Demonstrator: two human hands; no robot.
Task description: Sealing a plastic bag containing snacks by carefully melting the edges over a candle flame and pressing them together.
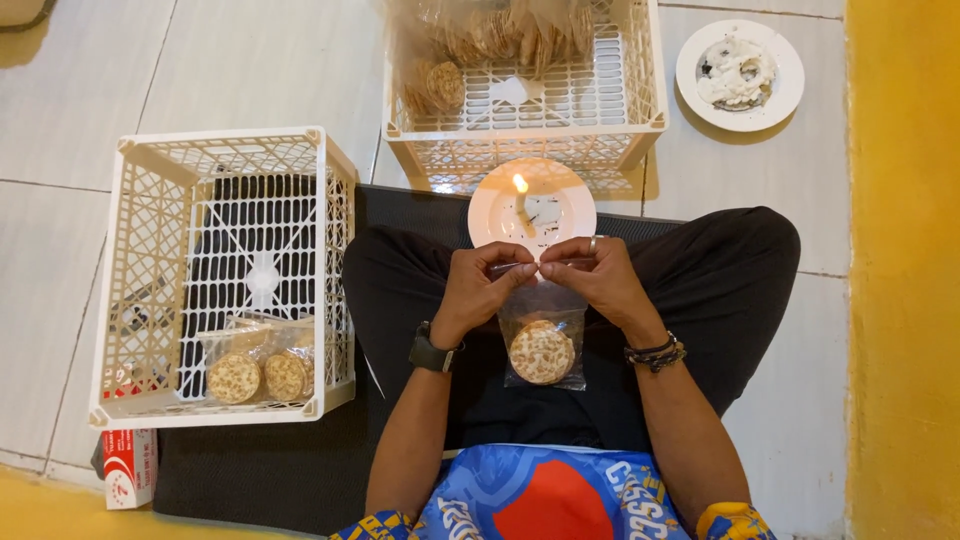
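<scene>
Both hands, left hand (478, 285) and right hand (590, 272), pinch the cracker bag (542, 345) top; the candle flame (520, 183) at twelve o'clock could scorch fingers or melt plastic too far.

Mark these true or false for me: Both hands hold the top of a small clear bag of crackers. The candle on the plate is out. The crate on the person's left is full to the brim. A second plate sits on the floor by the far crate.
1. Both hands, left hand and right hand, pinch the top of the clear bag of round crackers. True.
2. The candle on the plate is out. False: it is lit.
3. The left crate is full. False: only a few cracker bags lie in it.
4. A second plate sits beside the far crate. True.
</scene>
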